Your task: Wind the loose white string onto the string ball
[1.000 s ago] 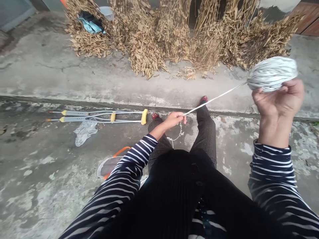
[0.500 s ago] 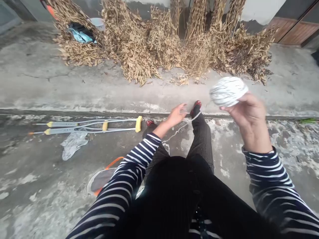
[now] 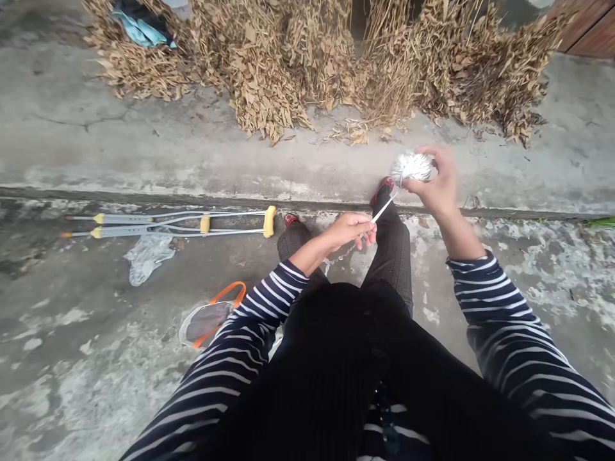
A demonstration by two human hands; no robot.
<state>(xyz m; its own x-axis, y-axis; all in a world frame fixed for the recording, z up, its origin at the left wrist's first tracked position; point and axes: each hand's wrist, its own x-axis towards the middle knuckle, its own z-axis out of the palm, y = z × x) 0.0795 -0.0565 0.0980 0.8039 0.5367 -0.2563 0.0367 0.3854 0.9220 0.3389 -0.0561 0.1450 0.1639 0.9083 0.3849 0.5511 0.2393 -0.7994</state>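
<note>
In my right hand [image 3: 439,182] is a ball of white cord [image 3: 412,167], with my fingers wrapped round its right side. A length of white cord [image 3: 384,209] runs down from the ball to my left hand [image 3: 353,230]. My left fingers are closed on that strand, in front of my legs. Below the left hand, a bit of cord shows faintly against the ground between my legs. The red shoe [image 3: 383,189] on my right foot lies just beneath the ball.
Dried plant stalks [image 3: 269,83] are heaped along the raised concrete step [image 3: 192,153]. A pair of crutches [image 3: 182,224] lies at the left, a clear plastic bag [image 3: 148,256] against them. Near my left sleeve is a grey bag with orange handles [image 3: 209,320].
My right hand has brought the ball left and slightly up, nearer my left hand. The left hand has moved slightly right and down, and the strand between them now shows taut.
</note>
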